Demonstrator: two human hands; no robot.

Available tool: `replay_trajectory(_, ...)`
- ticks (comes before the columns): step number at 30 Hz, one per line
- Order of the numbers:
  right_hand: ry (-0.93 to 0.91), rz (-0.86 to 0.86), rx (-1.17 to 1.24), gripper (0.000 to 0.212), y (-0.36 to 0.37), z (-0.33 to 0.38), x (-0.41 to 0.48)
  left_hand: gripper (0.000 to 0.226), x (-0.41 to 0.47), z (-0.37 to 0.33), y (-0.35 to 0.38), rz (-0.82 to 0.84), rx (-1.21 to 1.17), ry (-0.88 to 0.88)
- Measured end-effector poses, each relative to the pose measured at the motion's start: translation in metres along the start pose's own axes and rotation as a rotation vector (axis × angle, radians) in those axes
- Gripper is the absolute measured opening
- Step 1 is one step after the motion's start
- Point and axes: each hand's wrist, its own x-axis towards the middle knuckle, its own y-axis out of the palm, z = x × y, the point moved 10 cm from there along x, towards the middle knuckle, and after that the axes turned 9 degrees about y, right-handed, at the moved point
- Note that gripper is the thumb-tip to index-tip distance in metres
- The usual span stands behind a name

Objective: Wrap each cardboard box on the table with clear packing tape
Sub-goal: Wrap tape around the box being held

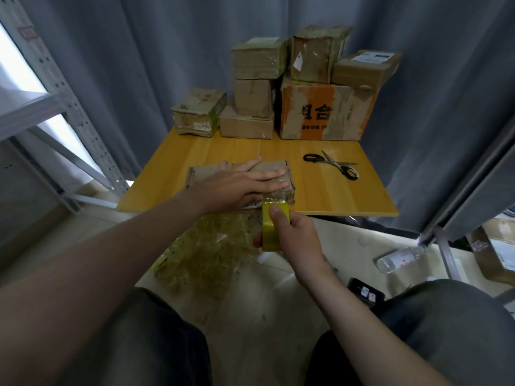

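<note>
A flat cardboard box (206, 171) lies at the near edge of the yellow wooden table (320, 190). My left hand (237, 188) presses flat on its top, fingers straight and pointing right. My right hand (295, 238) grips a yellowish roll of packing tape (269, 232) just below the table edge, thumb on top of the roll. A strip of clear tape (278, 195) runs from the roll up over the box's near right corner.
Several cardboard boxes (320, 112) are stacked at the table's far side. Black-handled scissors (331, 162) lie to the right of the flat box. A pile of crumpled used tape (206, 252), a plastic bottle (398, 259) and a dark device (365, 293) are on the floor.
</note>
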Motion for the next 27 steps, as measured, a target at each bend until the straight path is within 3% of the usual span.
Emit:
replay_trajectory(3,-0.006,-0.004,0.013,0.059,0.001,0.001,-0.004,0.059,-0.001,-0.002,-0.003,-0.012,-0.011,-0.015)
replay_trajectory(5,-0.014,0.002,0.087,0.049,-0.003,0.005,-0.009,0.058,0.002,0.001,-0.007,-0.010,-0.082,-0.025)
replay_trajectory(10,-0.221,-0.085,0.200,0.026,-0.032,0.047,-0.033,0.061,0.010,0.005,-0.037,0.012,-0.562,0.000)
replay_trajectory(13,-0.311,0.007,0.231,0.011,-0.030,0.067,-0.032,0.056,0.011,0.018,-0.048,0.025,-0.656,-0.065)
replay_trajectory(15,-0.331,0.051,0.219,0.012,-0.025,0.082,-0.028,0.050,0.010,0.035,-0.052,-0.042,-0.709,-0.168)
replay_trajectory(19,-0.304,-0.012,0.180,0.019,-0.024,0.108,0.002,0.013,0.001,0.070,-0.068,-0.256,-0.543,-0.366)
replay_trajectory(20,-0.307,-0.045,0.166,0.028,-0.024,0.114,0.012,0.017,0.002,0.072,-0.069,-0.261,-0.488,-0.379)
replay_trajectory(23,-0.307,-0.081,0.142,0.048,-0.018,0.130,0.036,0.055,0.005,0.063,-0.060,-0.149,-0.435,-0.363)
replay_trajectory(27,-0.271,-0.073,0.159,0.047,-0.009,0.135,0.058,0.055,0.006,0.063,-0.041,-0.085,-0.288,-0.375)
